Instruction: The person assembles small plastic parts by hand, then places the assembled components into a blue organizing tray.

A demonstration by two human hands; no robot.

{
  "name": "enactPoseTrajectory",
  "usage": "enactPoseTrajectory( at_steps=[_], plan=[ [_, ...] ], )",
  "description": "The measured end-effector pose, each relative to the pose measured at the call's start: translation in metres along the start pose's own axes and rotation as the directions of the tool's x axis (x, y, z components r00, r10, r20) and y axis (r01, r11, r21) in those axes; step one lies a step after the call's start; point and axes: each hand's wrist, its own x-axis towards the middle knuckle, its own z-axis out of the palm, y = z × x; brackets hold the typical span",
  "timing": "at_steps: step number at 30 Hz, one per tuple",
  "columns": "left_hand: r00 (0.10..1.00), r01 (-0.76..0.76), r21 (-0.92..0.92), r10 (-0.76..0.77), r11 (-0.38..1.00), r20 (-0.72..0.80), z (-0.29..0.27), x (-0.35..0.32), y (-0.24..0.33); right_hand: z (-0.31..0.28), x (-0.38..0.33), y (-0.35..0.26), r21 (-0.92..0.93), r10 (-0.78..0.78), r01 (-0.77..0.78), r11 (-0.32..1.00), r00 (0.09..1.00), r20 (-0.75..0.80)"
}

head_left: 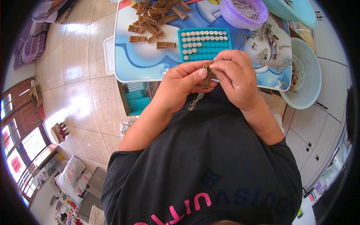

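Above the table's front edge, my left hand (186,79) is closed round a small brown plastic casing (206,79), its thumb near the casing's top end. My right hand (235,73) pinches at that same end; whatever its fingertips hold there is too small to make out. Thin wires (194,102) dangle below the left hand. Just beyond my hands lies a teal tray (189,45) with rows of round pockets, several filled with pale discs. A heap of similar brown casings (155,17) covers the table's far left.
A purple-lined basin (243,15) stands at the back, with tangled wires and small parts (270,45) to its right. A pale bin (305,75) is beside the table's right edge. Below the left edge, a box holds more teal trays (138,101).
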Motion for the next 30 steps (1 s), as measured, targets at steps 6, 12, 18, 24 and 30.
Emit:
enactPoseTrajectory(
  at_steps=[6,12,18,24,30],
  plan=[
    [0.999,-0.035,0.007,0.035,0.999,-0.033,0.004,0.0,-0.001,0.001,-0.001,0.002,0.0,-0.026,0.026,1.0,1.0,0.002],
    [0.999,-0.031,0.047,0.033,0.998,-0.041,0.004,-0.001,-0.003,-0.002,0.002,0.004,-0.054,-0.083,0.086,0.995,0.995,0.058],
    [0.997,0.012,0.031,-0.009,0.999,-0.078,0.004,0.0,-0.003,-0.003,0.006,0.007,-0.133,-0.126,0.14,0.981,0.986,0.107],
    [0.996,0.016,0.025,-0.014,1.0,-0.092,0.008,-0.001,-0.002,-0.002,0.002,0.006,0.025,0.013,-0.015,1.0,0.998,0.062],
    [0.955,-0.185,0.06,0.194,0.981,-0.226,0.004,0.006,-0.008,0.001,-0.008,-0.013,0.029,0.157,-0.158,0.987,0.987,0.032]
  ],
)
